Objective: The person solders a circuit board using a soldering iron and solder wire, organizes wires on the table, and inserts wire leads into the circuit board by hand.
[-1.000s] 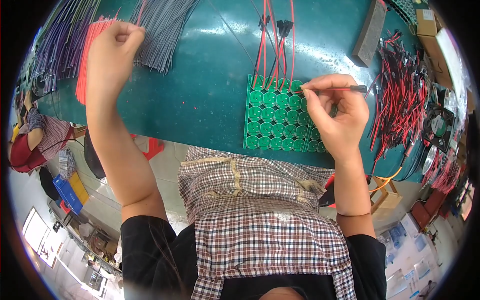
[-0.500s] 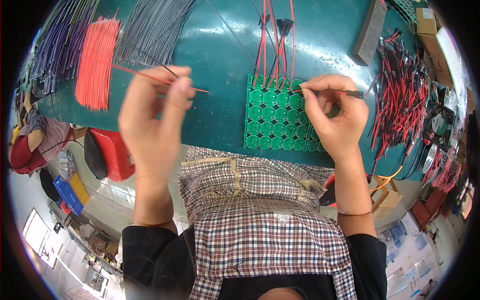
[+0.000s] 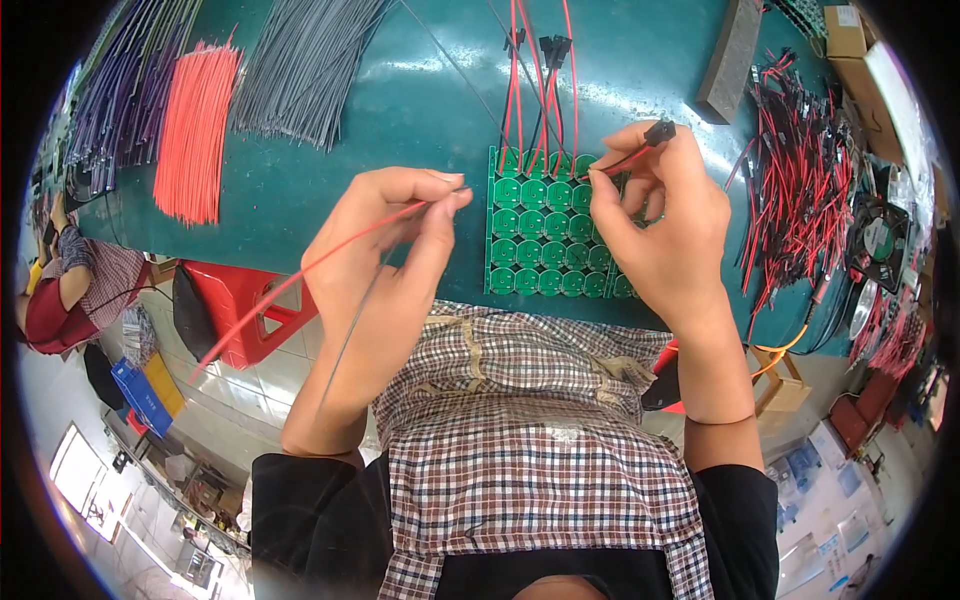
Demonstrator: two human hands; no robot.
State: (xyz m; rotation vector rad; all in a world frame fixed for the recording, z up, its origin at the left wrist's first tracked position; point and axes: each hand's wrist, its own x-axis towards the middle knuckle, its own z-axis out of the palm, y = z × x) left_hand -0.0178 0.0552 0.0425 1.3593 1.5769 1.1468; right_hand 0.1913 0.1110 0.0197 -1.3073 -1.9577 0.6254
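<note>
My left hand [image 3: 372,265] is closed in a pinch, left of the circuit boards. From its fingertips a red wire [image 3: 262,302] and a dark grey wire [image 3: 350,325] trail back over the hand toward the forearm. At the top right of the green panel of round circuit boards [image 3: 545,225], my right hand [image 3: 672,225] pinches a short red-and-black connector lead. The lead's black plug [image 3: 659,132] sticks up above the fingers, and its wire ends are at the fingertips, by the board. Several red and black wires [image 3: 516,100] rise from the panel's top row.
Bundles of red wires [image 3: 190,140], grey wires [image 3: 300,75] and purple wires [image 3: 125,95] lie at the left. On the right are a heap of connector leads [image 3: 795,180], a dark metal bar [image 3: 730,60] and a small fan [image 3: 880,240]. Another person [image 3: 75,290] sits far left.
My left hand has moved right, closer to the panel, and its wires now trail back toward me. In my right hand the plug has swung upward; that hand stays by the panel.
</note>
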